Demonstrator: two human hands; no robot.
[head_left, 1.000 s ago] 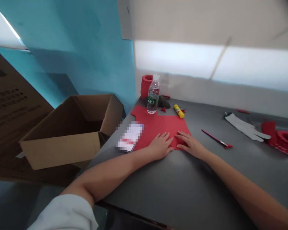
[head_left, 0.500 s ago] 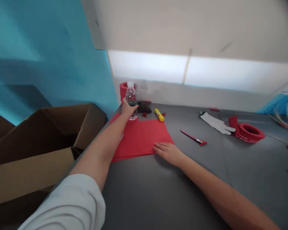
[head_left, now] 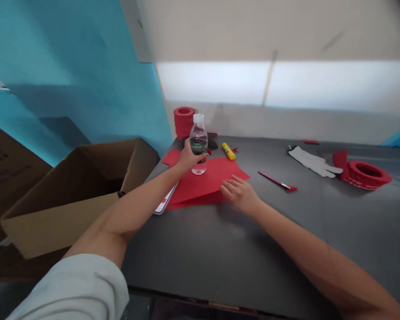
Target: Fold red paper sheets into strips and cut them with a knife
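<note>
Apparently a workroom: grey worktop [head_left: 200, 249], cardboard box [head_left: 63, 222].

1. Bottle [head_left: 199, 166]: clear plastic, glossy.
2. Red sheets [head_left: 203, 182]: paper-like, matt, smooth.
3. Box [head_left: 60, 226]: cardboard, matt.
4. Tabletop [head_left: 200, 258]: smooth, soft sheen; material unclear.
5. Glove [head_left: 311, 161]: cloth, matt.
6. Yellow tube [head_left: 228, 151]: looks plastic, smooth.
7. Red stack [head_left: 184, 124]: ridged sides.

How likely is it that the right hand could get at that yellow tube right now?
Probably yes. The right hand is near the yellow tube, and nothing tall shows between them, just low red paper and desk. The bottle in the left hand stands off to one side.
</note>
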